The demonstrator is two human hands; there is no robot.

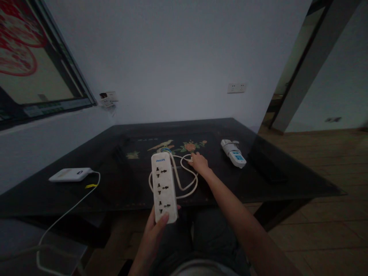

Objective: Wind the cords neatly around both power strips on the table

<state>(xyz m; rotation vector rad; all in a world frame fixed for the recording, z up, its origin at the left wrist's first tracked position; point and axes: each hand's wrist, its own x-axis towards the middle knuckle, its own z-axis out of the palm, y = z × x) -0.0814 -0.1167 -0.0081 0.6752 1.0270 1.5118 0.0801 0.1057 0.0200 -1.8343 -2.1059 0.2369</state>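
A white power strip [165, 188] marked PHILIPS, with several sockets, is tilted up at the front edge of the dark table. My left hand [156, 226] grips its lower end, the thumb on the front face and the other fingers mostly behind it. From its upper end a white cord [189, 193] runs in loose loops across the tabletop. Over to the right, my right hand [199, 163] is closed on part of that cord near the painted flower; its fingertips are partly hidden.
A second power strip [234, 154], its cord wound round it, lies on the right of the glossy black table [129, 134]. At the left lies a white power bank [70, 174] with a cable trailing over the front edge. Wall sockets [237, 88] are behind.
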